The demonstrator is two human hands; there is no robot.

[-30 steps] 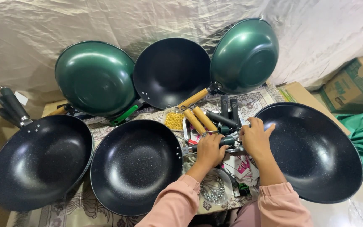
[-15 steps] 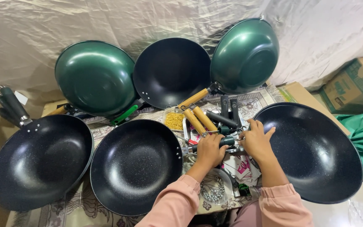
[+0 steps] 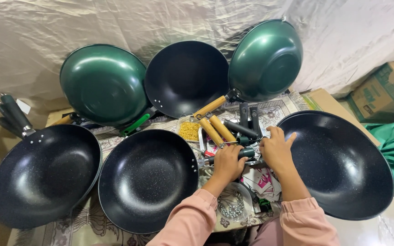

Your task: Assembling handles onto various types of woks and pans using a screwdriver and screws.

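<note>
Nearest us: small bowl of metal bits point(image 3: 231, 206), probably screws. Our left hand point(image 3: 228, 163) is closed around a dark pan handle point(image 3: 246, 152); right hand point(image 3: 277, 148), fingers loosely curled, rests beside it against the right black wok point(image 3: 343, 168). Beyond: wooden handles point(image 3: 217, 130), then green woks point(image 3: 103, 84) propped up.

Dark green woks point(image 3: 103, 84), speckled black woks point(image 3: 147, 180), tan wooden handles point(image 3: 217, 130), pink sleeves point(image 3: 190, 223), floral cloth point(image 3: 274, 109)

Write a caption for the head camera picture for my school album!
Two hands, the left hand and right hand, grip a dark pan handle among black and green woks.
</note>
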